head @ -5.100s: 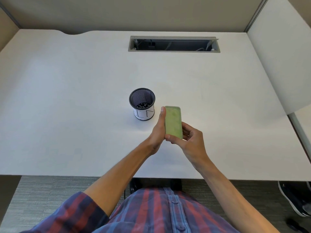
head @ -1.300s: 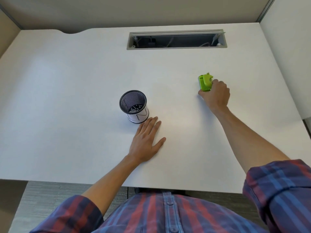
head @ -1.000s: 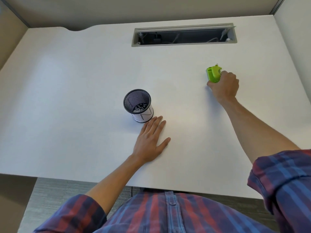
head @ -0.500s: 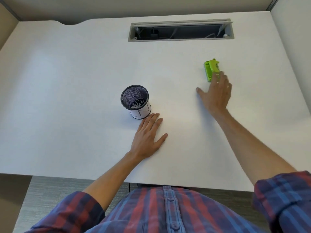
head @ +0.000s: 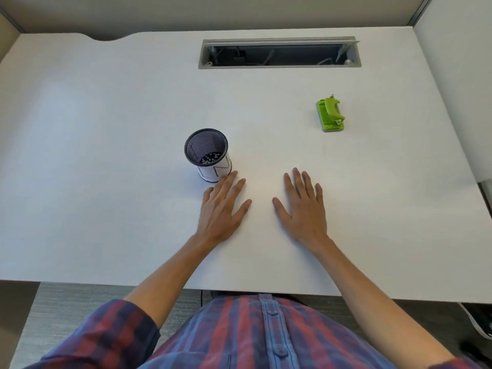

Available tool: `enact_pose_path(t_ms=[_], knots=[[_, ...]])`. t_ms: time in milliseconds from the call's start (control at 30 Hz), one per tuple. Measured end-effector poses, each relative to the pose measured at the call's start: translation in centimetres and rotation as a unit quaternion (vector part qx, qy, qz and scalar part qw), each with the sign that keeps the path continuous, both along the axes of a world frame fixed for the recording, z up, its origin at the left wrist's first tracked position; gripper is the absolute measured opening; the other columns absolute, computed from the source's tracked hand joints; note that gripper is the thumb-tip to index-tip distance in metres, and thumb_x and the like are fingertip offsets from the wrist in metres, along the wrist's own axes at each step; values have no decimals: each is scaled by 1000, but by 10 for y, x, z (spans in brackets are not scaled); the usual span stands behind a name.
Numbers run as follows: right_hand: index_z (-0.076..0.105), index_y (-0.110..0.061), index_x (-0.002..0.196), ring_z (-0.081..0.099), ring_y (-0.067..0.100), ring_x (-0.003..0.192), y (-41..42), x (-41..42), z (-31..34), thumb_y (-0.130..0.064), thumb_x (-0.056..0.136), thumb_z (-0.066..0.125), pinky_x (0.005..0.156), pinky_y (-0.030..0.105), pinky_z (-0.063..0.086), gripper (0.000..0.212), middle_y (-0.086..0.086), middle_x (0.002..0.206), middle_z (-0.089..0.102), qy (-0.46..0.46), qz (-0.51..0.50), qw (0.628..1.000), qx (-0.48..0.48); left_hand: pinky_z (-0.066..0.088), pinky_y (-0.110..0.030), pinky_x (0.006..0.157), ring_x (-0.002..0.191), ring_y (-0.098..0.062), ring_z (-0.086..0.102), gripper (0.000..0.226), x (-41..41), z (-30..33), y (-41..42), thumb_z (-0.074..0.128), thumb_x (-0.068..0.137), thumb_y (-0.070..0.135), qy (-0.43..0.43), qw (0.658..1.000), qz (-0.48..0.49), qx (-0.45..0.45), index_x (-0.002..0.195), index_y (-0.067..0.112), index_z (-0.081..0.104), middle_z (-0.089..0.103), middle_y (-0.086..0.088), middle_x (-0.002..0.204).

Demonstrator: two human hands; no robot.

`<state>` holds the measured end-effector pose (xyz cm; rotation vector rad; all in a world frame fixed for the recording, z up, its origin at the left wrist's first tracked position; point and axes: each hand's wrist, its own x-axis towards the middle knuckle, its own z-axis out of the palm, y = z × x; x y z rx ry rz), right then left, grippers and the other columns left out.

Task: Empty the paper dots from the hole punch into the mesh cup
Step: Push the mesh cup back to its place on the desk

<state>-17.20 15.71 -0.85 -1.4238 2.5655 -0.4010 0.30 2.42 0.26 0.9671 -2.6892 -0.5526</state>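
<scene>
The green hole punch (head: pixel 331 115) stands upright on the white desk (head: pixel 106 129) at the right, with no hand on it. A black mesh cup (head: pixel 207 153) with a white paper sleeve stands left of centre, and white paper dots lie on its bottom. My left hand (head: pixel 222 207) rests flat on the desk, fingers spread, its fingertips just short of the cup's base. My right hand (head: pixel 302 206) lies flat and open beside it, well below and left of the punch.
A long grey cable slot (head: pixel 279 53) is cut into the desk near its far edge. Partition walls close the back and the right side (head: pixel 458 75). The near desk edge runs just in front of my plaid shirt.
My right hand let go of the hole punch, left it standing at the right, and drew back to lie flat near my left hand. The left hand stayed put.
</scene>
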Motion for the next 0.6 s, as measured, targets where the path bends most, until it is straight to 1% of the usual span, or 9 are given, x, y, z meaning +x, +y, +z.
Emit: enact_pose_path(t_ms=[67, 133, 200, 267, 333, 400, 467, 533, 600], knots=[[19, -22, 156, 3, 20, 154, 0, 1, 0, -54, 99, 29, 123, 44, 2, 66, 1, 166, 11, 0, -1, 1000, 2, 27, -41, 110, 145, -23, 31, 50, -5, 2, -12, 49, 99, 43, -1, 1000, -5, 3, 143, 20, 47, 38, -1, 157], [19, -22, 156, 2, 19, 154, 1, 0, 1, -54, 99, 30, 123, 43, 2, 66, 1, 166, 11, 0, -1, 1000, 1, 31, -43, 108, 140, -26, 39, 43, -7, 5, -24, 54, 98, 37, 9, 1000, -16, -7, 136, 16, 54, 48, -5, 150], [18, -22, 157, 1, 18, 154, 0, 0, 1, -54, 99, 29, 123, 42, 0, 67, 0, 166, 10, -5, -2, 1000, 1, 41, -42, 95, 121, -31, 56, 29, -7, 6, -32, 62, 95, 30, 44, 998, -5, -41, 114, 10, 66, 64, -9, 126], [18, -22, 157, 0, 18, 153, 0, 0, 1, -55, 99, 29, 123, 42, -1, 67, -1, 167, 9, -8, -2, 1000, 1, 44, -40, 77, 93, -31, 61, 21, -5, 6, -38, 68, 90, 29, 78, 992, 71, -63, 85, 9, 65, 67, -6, 94], [19, -22, 156, 0, 18, 153, 1, 0, 1, -54, 99, 30, 123, 42, 0, 66, -1, 167, 9, -11, -3, 1000, -2, 40, -38, 70, 77, -28, 54, 33, -1, 10, -42, 72, 86, 36, 106, 976, 185, -37, 74, 14, 52, 57, -2, 77], [20, -22, 156, 1, 18, 154, 0, 0, 2, -54, 99, 31, 123, 42, 0, 66, -1, 167, 9, -13, -4, 1000, -4, 40, -39, 73, 76, -24, 49, 43, -1, 13, -47, 76, 78, 46, 134, 947, 292, 22, 80, 19, 43, 50, 3, 79], [22, -22, 156, 2, 18, 153, 0, 1, 2, -54, 98, 31, 123, 42, 1, 67, -1, 166, 11, -12, -6, 1000, -7, 42, -40, 82, 86, -24, 51, 57, -3, 15, -53, 79, 69, 55, 147, 919, 360, 65, 96, 18, 45, 52, 3, 90], [23, -22, 156, 3, 18, 153, 0, 1, 3, -55, 97, 30, 123, 42, 2, 67, -1, 166, 12, -12, -8, 1000, -8, 36, -40, 93, 106, -24, 53, 80, -9, 15, -59, 82, 63, 57, 151, 911, 376, 81, 122, 15, 47, 58, 2, 108], [23, -22, 156, 3, 18, 153, 0, 1, 3, -55, 97, 30, 123, 42, 2, 68, -1, 166, 12, -14, -8, 1000, -9, 32, -43, 106, 124, -23, 48, 95, -15, 14, -65, 84, 62, 55, 162, 908, 374, 96, 137, 14, 43, 59, 0, 126]])
